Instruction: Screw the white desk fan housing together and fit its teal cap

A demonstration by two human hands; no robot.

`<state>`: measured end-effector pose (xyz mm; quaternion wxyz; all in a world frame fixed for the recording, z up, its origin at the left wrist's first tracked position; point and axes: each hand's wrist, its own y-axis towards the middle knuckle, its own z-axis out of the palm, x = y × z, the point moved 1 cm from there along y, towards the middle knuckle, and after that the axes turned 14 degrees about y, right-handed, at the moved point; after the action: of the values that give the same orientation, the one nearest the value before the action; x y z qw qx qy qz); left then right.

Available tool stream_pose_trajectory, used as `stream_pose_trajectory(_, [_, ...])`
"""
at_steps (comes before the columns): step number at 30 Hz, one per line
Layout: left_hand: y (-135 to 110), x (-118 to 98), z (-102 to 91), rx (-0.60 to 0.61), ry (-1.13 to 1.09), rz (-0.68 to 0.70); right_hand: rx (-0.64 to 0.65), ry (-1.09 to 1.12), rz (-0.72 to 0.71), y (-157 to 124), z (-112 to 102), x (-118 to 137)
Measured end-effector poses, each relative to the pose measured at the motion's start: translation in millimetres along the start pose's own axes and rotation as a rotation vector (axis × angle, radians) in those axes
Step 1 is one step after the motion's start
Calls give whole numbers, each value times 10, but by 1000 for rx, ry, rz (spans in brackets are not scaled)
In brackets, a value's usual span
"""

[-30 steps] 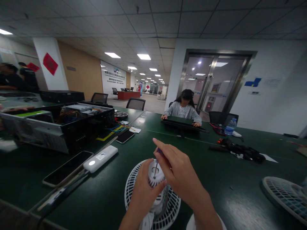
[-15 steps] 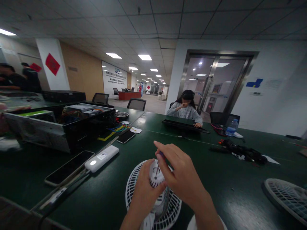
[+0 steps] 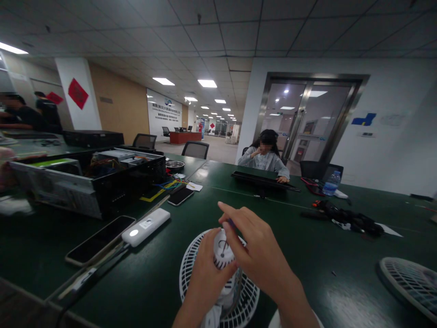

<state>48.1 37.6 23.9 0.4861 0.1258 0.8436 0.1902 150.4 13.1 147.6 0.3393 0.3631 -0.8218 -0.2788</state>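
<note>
A white fan (image 3: 190, 266) lies on the green table with its round slatted grille underneath and its motor housing (image 3: 223, 260) on top. My left hand (image 3: 206, 273) wraps round the side of that housing. Above it, my right hand (image 3: 251, 246) pinches a screwdriver (image 3: 224, 246), whose thin shaft points down at the top of the housing. Fingers cover most of the screwdriver's handle. Part of a white round object shows beneath my right forearm; its kind is hidden.
Left stand an opened computer case (image 3: 92, 182), two phones (image 3: 100, 239) and a white power strip (image 3: 146, 228). Across the table (image 3: 218, 205) a person (image 3: 262, 155) sits behind a dark monitor-like panel (image 3: 262, 181). Another fan grille (image 3: 409, 282), a water bottle (image 3: 331, 183) and black gear (image 3: 351, 218) lie right.
The whole view has shifted slightly. My left hand stays on the fan housing, and my right hand with the screwdriver has turned only a little.
</note>
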Motion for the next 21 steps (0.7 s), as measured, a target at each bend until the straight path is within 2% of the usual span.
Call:
stream_pose_trajectory(6, [-7,3,2,3,2,-10,-85,-97,-50,15,111,-82])
stream_pose_trajectory(11, [-5,12,16,-21,-10,4,-1,15,27,10,54,-53])
stream_pose_trajectory(15, [-2,44,29,-27,-12,4,41,32,-11,-2,17,-24])
stream_pose_trajectory(21, [-12,62,44,-10,-4,-30,-24,-107,-1,9,77,-42])
